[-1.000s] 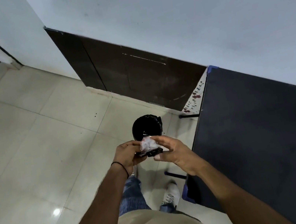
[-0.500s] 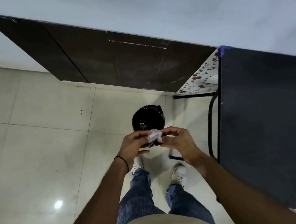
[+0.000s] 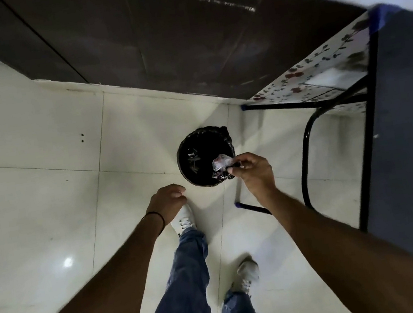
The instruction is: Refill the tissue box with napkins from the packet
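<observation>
My right hand (image 3: 252,172) pinches a crumpled clear plastic packet wrapper (image 3: 220,163) over the right rim of a round bin lined with a black bag (image 3: 199,154) on the floor. Left of the bin and lower, my left hand (image 3: 168,201) hangs with curled fingers and nothing in it. No tissue box or napkins appear in this view.
A dark table (image 3: 408,124) on black metal legs (image 3: 306,159) stands at the right, with a floral cloth (image 3: 321,70) beyond it. A dark brown panel (image 3: 153,34) runs along the wall base. My feet in white shoes (image 3: 183,221) stand on pale tiles (image 3: 30,197).
My left hand let go of the wrapper and dropped to the left. My right hand carried the wrapper forward over the bin. The view tilted further down and closer to the bin.
</observation>
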